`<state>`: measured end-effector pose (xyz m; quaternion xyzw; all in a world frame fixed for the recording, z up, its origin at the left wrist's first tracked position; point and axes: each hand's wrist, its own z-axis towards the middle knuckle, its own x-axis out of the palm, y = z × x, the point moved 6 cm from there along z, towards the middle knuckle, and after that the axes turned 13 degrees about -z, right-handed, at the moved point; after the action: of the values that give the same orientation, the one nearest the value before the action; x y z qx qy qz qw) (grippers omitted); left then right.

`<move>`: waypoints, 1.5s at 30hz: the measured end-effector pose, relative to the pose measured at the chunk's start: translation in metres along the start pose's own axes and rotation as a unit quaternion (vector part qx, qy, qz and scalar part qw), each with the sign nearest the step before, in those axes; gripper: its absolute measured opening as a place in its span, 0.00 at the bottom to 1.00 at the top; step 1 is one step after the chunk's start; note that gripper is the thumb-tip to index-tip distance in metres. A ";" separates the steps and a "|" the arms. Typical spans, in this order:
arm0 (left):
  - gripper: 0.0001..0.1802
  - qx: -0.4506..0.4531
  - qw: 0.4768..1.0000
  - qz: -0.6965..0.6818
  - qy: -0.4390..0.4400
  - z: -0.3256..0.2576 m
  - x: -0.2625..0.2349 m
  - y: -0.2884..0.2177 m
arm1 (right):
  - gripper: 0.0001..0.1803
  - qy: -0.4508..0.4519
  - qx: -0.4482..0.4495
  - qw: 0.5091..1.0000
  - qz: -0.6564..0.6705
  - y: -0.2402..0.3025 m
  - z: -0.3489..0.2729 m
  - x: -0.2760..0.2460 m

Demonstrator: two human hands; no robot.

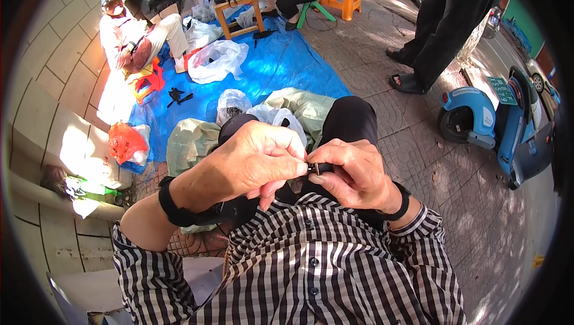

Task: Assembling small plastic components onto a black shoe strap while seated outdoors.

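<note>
Above my lap, both hands meet at a small black piece (321,168) with a thin brass-coloured part on it; its exact kind is too small to make out. My left hand (257,160) pinches its left end between thumb and forefinger, the other fingers loosely curled. Around its right end, the thumb and forefinger of my right hand (354,171) are closed. Most of the piece is hidden by fingertips. Beyond my knees lie pale woven sacks (192,148) and clear plastic bags (234,104), one with dark pieces inside.
A blue tarp (281,56) spreads ahead, with black parts (177,96) and a white bag (218,60) on it. A seated person (134,38) is at left; others sit farther back near a wooden stool (239,17). Someone stands at right, near a blue scooter (478,116).
</note>
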<state>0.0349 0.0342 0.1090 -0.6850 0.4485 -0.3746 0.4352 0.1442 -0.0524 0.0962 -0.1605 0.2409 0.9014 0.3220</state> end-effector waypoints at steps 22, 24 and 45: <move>0.09 0.016 0.994 -0.103 0.044 -0.002 0.003 0.018 | 0.14 0.023 0.079 0.994 0.070 -0.006 -0.012 0.006; 0.09 0.016 0.994 -0.097 0.040 -0.003 0.004 0.018 | 0.14 0.033 0.079 0.994 0.067 -0.003 -0.009 0.003; 0.03 0.040 0.998 -0.016 -0.043 -0.006 0.007 0.028 | 0.13 0.020 0.025 0.999 -0.009 0.002 -0.010 0.008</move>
<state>0.0239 0.0200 0.0861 -0.6894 0.4030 -0.3692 0.4754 0.1388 -0.0548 0.0852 -0.1727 0.2682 0.8889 0.3288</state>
